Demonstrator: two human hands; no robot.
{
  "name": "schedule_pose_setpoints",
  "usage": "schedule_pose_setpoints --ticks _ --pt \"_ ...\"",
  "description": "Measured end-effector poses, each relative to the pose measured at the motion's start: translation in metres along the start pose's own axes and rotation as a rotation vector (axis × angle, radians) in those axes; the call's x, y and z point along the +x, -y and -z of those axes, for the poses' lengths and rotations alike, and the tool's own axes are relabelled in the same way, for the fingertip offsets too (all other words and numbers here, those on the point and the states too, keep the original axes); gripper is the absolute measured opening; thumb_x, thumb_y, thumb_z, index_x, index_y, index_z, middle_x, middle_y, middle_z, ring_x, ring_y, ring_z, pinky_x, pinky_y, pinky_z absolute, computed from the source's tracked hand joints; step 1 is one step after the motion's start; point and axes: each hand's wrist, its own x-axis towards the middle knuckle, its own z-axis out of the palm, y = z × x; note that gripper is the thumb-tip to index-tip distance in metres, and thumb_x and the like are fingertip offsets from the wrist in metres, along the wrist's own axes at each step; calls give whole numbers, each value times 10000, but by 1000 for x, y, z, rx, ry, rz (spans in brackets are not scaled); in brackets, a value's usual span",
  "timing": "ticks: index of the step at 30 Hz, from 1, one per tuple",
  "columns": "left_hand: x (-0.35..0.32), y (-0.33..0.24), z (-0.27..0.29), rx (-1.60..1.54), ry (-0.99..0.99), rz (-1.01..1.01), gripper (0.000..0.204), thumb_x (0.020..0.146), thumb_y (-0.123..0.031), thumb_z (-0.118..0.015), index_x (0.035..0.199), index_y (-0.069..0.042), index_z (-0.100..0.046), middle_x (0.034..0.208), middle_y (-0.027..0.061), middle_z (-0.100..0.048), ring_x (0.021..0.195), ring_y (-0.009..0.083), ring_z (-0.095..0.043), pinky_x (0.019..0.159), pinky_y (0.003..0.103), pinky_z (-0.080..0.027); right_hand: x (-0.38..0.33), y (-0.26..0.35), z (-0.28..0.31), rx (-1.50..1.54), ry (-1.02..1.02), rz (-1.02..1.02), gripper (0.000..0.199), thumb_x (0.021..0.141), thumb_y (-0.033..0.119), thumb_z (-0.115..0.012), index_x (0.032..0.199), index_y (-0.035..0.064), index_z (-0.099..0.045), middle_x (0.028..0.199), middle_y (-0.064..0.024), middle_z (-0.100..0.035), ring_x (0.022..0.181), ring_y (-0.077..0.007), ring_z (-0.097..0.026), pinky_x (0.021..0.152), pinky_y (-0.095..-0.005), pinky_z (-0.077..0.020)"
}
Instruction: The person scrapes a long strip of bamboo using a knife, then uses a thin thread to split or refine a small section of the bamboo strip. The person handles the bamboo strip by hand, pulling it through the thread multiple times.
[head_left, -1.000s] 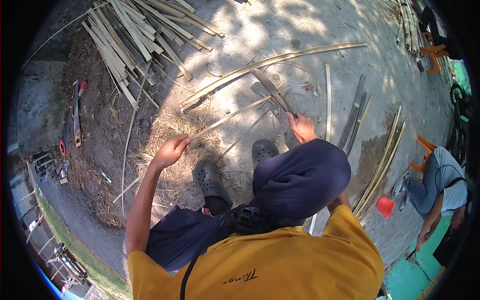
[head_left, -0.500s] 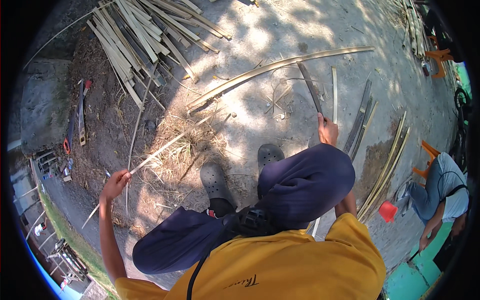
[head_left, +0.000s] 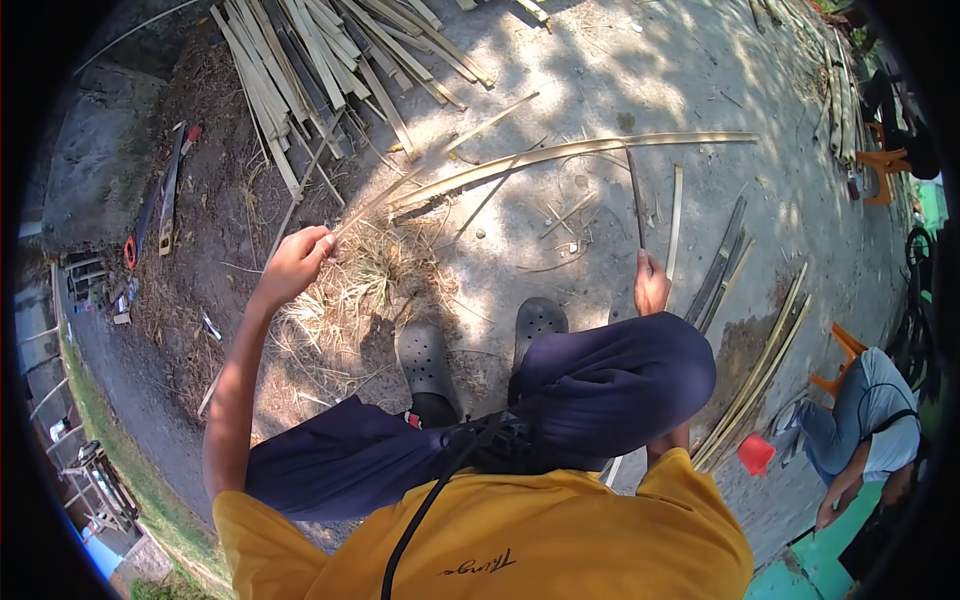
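My left hand (head_left: 295, 262) is closed on the near end of a thin pale bamboo strip (head_left: 430, 165) that runs up and to the right over the ground. In my right hand (head_left: 650, 285) is a long dark blade (head_left: 635, 200), gripped with its tip pointing away from me. I sit with my knees bent, in dark blue trousers and grey clogs (head_left: 425, 355). A long split bamboo slat (head_left: 590, 150) lies across the ground beyond both hands.
A pile of split bamboo slats (head_left: 320, 70) lies at the upper left. Dry shavings (head_left: 350, 300) cover the ground by my left foot. More strips (head_left: 760, 360) lie to my right. A seated person (head_left: 860, 410) and a red cup (head_left: 755, 452) are at the lower right.
My left hand swung from low at the far left back up toward the middle, carrying the strip. The blade in my right hand shifted from tilted to nearly straight ahead.
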Motion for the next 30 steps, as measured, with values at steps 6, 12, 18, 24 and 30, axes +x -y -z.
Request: schedule_pose_setpoints --ticks 6,12,18,24,30 --pt "62 -20 -127 -388 302 67 276 1084 -278 -526 1137 -101 -732 737 -67 -469 636 46 -401 572 255 -340 -43 -51 -19 275 7 -60 537 1020 507 -596 1359 94 -637 778 -134 -715 717 -279 -704 700 -390 -529" --pt "95 -48 -231 -758 482 243 315 1107 -289 -514 1245 -65 -688 634 -101 -378 509 13 -323 446 233 -222 -92 -55 -41 332 27 4 452 1014 512 -616 1299 164 -573 639 -58 -639 564 -220 -628 567 -383 -446" --pt "101 -51 -270 -1030 488 363 339 1121 -359 -485 1100 -63 -648 680 -78 -389 535 25 -345 448 219 -219 -105 5 -43 195 251 247 456 1005 516 -626 1286 158 -586 625 -139 -641 585 -367 -652 584 -473 -445" --pt "106 -44 -286 -910 447 290 337 1110 -389 -499 1048 -89 -640 668 -74 -416 498 39 -357 429 234 -240 -102 30 -48 55 332 412 453 993 513 -640 1226 125 -621 669 -201 -664 682 -435 -693 654 -516 -510" --pt "105 -55 -299 -1004 498 329 340 1126 -397 -458 1029 -99 -591 630 -78 -371 458 43 -290 422 243 -213 -100 41 -46 -50 339 386 473 989 537 -628 1203 115 -629 696 -223 -682 735 -445 -715 692 -527 -543"
